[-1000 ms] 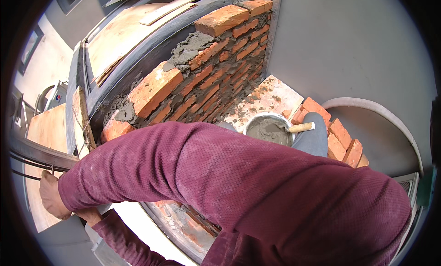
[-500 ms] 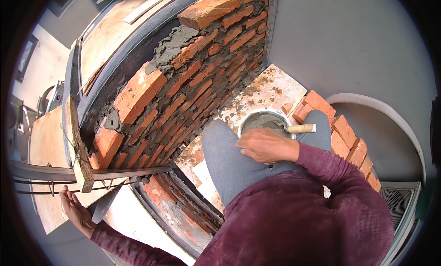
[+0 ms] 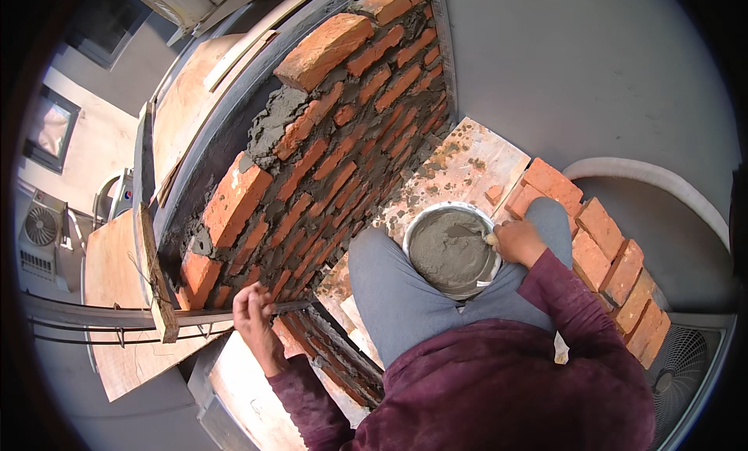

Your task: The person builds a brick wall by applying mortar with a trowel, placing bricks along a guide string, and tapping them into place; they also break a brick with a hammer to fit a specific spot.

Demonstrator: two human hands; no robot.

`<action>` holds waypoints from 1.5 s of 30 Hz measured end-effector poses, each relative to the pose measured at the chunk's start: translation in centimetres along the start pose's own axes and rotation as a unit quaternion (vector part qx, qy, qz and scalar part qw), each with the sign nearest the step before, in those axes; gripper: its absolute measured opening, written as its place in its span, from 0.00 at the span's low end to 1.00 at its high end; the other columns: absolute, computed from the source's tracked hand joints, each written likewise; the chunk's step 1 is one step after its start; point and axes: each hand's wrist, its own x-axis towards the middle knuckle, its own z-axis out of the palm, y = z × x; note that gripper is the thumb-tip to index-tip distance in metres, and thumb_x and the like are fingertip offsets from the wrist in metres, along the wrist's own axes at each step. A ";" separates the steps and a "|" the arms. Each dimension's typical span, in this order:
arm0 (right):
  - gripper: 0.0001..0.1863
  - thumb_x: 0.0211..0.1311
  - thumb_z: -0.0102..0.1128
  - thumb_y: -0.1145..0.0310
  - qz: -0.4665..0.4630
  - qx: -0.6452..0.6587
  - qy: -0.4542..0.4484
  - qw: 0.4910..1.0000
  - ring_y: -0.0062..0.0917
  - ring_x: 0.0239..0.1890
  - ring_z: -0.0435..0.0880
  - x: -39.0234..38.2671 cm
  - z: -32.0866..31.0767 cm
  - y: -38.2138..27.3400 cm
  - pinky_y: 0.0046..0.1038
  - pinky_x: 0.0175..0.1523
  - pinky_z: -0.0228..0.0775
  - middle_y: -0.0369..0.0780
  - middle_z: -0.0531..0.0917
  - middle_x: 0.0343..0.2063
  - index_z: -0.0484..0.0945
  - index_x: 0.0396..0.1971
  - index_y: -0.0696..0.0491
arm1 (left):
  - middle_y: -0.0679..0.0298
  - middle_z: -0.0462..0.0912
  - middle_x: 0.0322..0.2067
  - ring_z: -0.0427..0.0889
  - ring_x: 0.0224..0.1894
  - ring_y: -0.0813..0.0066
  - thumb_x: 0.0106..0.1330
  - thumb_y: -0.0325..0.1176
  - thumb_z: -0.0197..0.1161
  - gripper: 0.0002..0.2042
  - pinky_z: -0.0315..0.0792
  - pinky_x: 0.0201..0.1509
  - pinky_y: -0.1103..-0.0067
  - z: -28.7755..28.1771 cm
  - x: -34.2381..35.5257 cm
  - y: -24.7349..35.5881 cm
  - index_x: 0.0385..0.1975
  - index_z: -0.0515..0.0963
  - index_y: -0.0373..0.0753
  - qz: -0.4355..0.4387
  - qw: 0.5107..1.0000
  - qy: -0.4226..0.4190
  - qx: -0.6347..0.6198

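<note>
"What's big there?"
"The rough red-brick wall. Then the round white bucket between the knees: full of soft, wet grey mortar, likely heavy, best lifted by its rim."
"And the hands?"
"Left hand half-curled, apparently empty, near the wall. Right hand wrapped round the pale-handled trowel at the bucket's edge: probably light, stiff; grip the handle."

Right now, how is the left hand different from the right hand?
The left hand has loosely bent fingers and shows nothing in it; the right hand grips a handle. The left hand is near the brick wall; the right hand is at the bucket's rim. Both are bare and come out of maroon sleeves.
</note>
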 end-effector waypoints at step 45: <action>0.19 0.59 0.60 0.55 -0.019 0.144 -0.062 0.987 0.41 0.46 0.85 2.1 1.3 2.0 0.40 0.53 0.75 0.47 0.87 0.39 0.86 0.39 0.54 | 0.63 0.83 0.35 0.80 0.42 0.61 0.63 0.32 0.64 0.07 0.67 0.55 0.69 0.4 16.2 14.1 0.39 0.84 0.42 0.423 0.619 0.040 0.660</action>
